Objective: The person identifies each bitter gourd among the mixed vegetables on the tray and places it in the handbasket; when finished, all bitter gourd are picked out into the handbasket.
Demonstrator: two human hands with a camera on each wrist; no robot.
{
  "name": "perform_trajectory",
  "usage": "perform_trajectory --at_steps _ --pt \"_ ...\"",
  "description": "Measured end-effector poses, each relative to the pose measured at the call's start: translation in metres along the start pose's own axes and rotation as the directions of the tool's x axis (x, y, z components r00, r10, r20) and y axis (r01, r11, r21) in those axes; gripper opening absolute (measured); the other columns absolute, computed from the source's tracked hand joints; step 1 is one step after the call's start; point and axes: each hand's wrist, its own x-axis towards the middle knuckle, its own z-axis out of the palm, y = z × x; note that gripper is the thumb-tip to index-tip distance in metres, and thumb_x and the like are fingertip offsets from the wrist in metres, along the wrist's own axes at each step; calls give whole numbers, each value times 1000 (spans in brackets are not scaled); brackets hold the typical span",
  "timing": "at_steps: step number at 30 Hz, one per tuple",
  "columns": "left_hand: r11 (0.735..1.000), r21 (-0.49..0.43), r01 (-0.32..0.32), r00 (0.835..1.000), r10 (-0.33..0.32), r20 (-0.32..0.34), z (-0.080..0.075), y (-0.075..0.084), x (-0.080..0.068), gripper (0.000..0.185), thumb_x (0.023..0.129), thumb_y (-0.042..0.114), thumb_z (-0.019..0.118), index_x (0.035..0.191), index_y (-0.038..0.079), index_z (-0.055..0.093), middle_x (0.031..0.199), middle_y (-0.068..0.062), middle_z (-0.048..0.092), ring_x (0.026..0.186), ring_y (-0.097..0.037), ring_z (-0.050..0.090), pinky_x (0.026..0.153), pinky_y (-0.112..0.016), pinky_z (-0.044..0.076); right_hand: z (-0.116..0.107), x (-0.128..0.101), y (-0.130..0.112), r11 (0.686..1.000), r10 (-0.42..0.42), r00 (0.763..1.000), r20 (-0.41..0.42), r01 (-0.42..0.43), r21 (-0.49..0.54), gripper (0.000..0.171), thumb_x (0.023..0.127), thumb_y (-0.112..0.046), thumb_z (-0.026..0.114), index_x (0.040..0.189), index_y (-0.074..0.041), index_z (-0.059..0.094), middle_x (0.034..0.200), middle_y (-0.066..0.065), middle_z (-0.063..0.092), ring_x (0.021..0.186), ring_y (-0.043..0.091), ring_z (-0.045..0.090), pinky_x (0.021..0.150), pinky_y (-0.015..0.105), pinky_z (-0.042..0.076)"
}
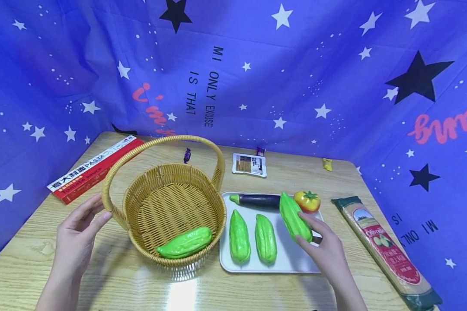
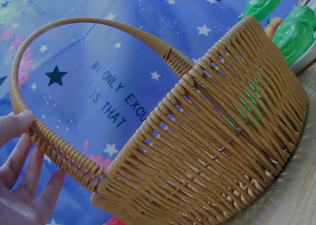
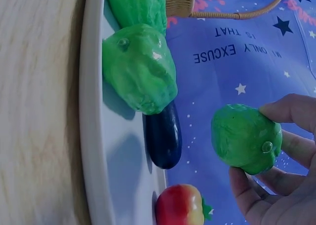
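My left hand (image 1: 77,235) pinches the side of the wicker basket's handle (image 2: 64,153) between thumb and fingers. Inside the basket (image 1: 129,235), one green toy bitter melon (image 1: 187,243) lies against the near wall. My right hand (image 1: 324,242) grips another bitter melon (image 3: 244,138), tilted and lifted above the white tray (image 1: 272,268). On that tray two more bitter melons (image 1: 239,237) lie side by side, left of the held one. Behind them rests a dark eggplant (image 1: 258,201), and a red-yellow tomato (image 1: 307,201) sits at the back right corner.
A red and white pasta box (image 1: 97,168) lies behind the basket to the left. A bag of spaghetti (image 1: 387,250) lies right of the tray. A small flat package (image 1: 249,164), a purple candy (image 1: 187,155) and a yellow candy (image 1: 327,164) are farther back, before the blue star-printed cloth (image 1: 233,77).
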Motion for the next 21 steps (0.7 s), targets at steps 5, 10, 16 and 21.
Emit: perform_trajectory --at_steps 5,10,16,21 --pt "1000 -26 -16 1000 16 2 0 -1 0 44 84 -25 47 125 -10 53 110 -5 70 103 -11 64 89 -16 53 0 2 -6 1000 -22 1000 23 22 -8 56 81 -11 73 133 -15 54 138 11 52 110 8 52 81 11 51" --pt "1000 -24 -14 1000 14 -2 1 -1 0 45 84 -25 46 125 -10 54 110 -5 70 103 -11 64 88 -16 53 0 3 -12 998 -64 997 30 64 9 55 81 -13 73 132 -16 54 138 9 53 108 3 51 82 12 51" --pt "1000 20 8 999 -8 -34 1 0 0 44 83 -24 49 124 -8 55 109 -2 70 103 -9 65 89 -14 52 1 6 -21 993 -116 992 49 115 24 53 81 -12 73 131 -17 56 138 9 52 106 -9 45 80 14 51" --pt "1000 19 7 999 -7 -37 1 0 0 44 83 -25 49 124 -9 55 108 -3 71 102 -9 65 89 -15 52 3 10 -29 991 -130 989 75 130 8 53 80 -10 73 130 -18 56 138 10 52 116 16 50 82 15 51"
